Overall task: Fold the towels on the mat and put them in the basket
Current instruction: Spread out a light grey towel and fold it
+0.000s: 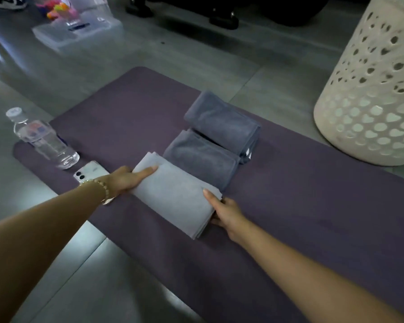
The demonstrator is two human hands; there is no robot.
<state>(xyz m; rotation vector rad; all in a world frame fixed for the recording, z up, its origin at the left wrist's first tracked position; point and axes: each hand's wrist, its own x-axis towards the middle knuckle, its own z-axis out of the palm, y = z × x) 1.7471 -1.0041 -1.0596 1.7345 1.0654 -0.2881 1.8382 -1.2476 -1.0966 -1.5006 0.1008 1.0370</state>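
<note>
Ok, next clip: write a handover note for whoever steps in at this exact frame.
Left hand: grips the light grey towel's left end, thumb on top.
Right hand: grips its right end, thumb on top.
Things: that towel lies folded on the mat, two dark grey towels folded just behind it; basket stands at the mat's far right edge.
Done: all three look folded.
Left: move them into the basket.

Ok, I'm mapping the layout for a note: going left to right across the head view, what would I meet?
Water bottle → phone → light grey towel → white basket. The two darker folded towels overlap the light one sideways, so I leave them out.
</note>
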